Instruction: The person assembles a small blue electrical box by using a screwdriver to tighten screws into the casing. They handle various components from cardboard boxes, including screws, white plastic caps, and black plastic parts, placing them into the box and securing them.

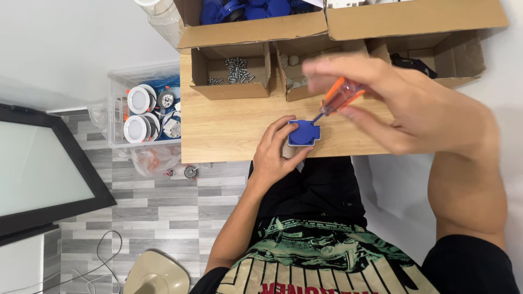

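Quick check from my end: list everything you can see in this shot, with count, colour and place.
socket housing: one, blue, near table edge, held by left hand
screwdriver: one, orange handle, tip on the housing
wooden table: one, light brown, centre
screw box: one, cardboard, silver screws, table rear
middle box: one, cardboard, small pale parts
right box: one, cardboard, dark part inside
top box: one, cardboard, blue parts
plastic crate: one, clear, round white fittings, floor left
screen: one, black frame, left
left hand: steadies housing
right hand: grip on screwdriver
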